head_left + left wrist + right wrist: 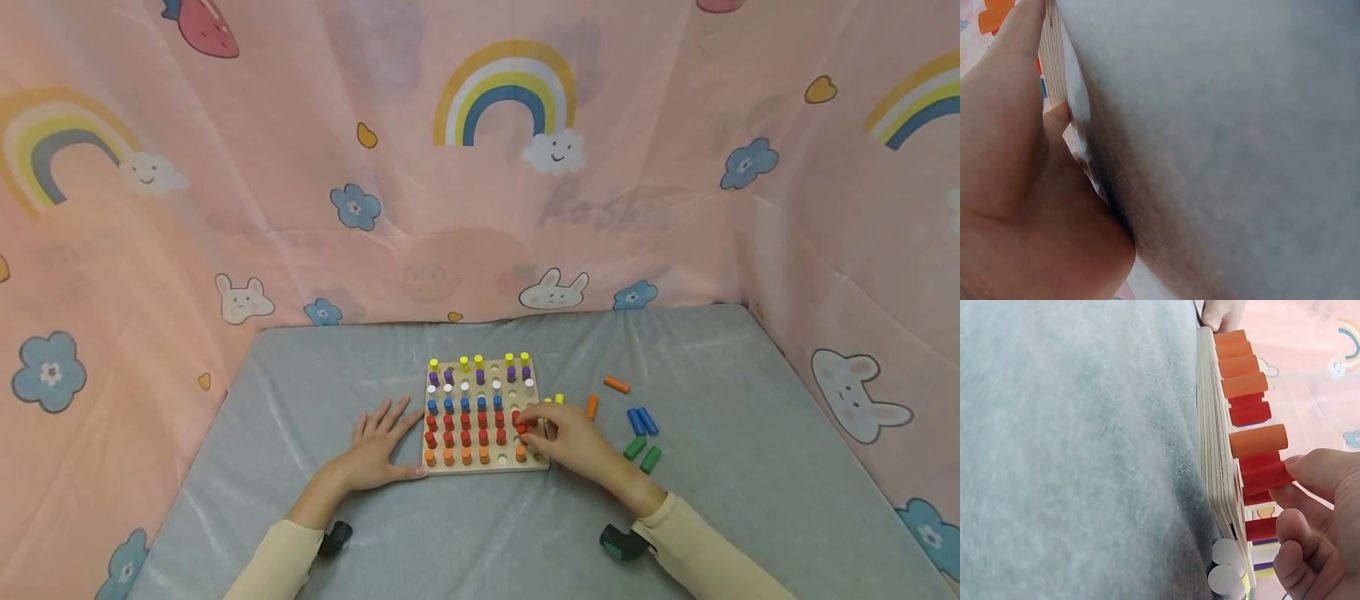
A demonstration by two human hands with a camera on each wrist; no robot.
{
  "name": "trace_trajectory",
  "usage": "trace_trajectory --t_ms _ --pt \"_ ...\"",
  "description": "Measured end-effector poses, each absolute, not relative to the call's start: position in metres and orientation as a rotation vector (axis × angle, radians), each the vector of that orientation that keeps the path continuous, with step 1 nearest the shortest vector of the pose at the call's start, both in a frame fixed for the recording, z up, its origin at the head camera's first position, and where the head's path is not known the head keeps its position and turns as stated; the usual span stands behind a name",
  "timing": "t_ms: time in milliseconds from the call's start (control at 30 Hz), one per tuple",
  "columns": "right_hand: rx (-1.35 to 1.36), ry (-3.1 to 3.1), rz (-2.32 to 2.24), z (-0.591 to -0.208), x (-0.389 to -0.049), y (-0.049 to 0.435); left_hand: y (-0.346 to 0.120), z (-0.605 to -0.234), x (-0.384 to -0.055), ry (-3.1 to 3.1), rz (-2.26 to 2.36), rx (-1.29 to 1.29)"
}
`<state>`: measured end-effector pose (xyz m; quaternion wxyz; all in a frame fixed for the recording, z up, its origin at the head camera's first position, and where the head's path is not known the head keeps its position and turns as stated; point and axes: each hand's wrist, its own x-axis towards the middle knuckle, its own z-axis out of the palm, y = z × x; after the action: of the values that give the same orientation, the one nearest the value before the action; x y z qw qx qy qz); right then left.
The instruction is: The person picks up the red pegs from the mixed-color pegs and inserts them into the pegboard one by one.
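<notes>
A wooden pegboard (487, 470) lies on the grey-covered table, with rows of yellow, purple, white, blue, red and orange pegs standing in it. Several of its holes have no peg. At the board's right side, my right hand (573, 442) pinches a red peg (1266, 478) between thumb and fingertip. The peg is upright over the board, just behind an orange peg (1259, 441) in the front row. My left hand (378, 450) rests flat with fingers spread at the board's left side. Its thumb and index fingertip touch the board's edge.
Right of the board lie loose pegs: an orange peg (617, 384), blue pegs (642, 421) and green pegs (650, 459). White pegs (1225, 579) lie against the board's right side. A pink patterned curtain (480, 225) surrounds the table's back and sides.
</notes>
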<state>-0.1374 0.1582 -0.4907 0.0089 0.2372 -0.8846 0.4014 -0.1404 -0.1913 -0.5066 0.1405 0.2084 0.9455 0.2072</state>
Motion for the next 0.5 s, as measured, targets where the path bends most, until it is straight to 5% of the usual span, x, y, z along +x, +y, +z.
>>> trace_trajectory --t_ms 500 --pt "0.761 -2.739 1.245 -0.4952 -0.1384 0.1544 -0.1903 -0.5030 -0.1392 2.729 0.606 0.597"
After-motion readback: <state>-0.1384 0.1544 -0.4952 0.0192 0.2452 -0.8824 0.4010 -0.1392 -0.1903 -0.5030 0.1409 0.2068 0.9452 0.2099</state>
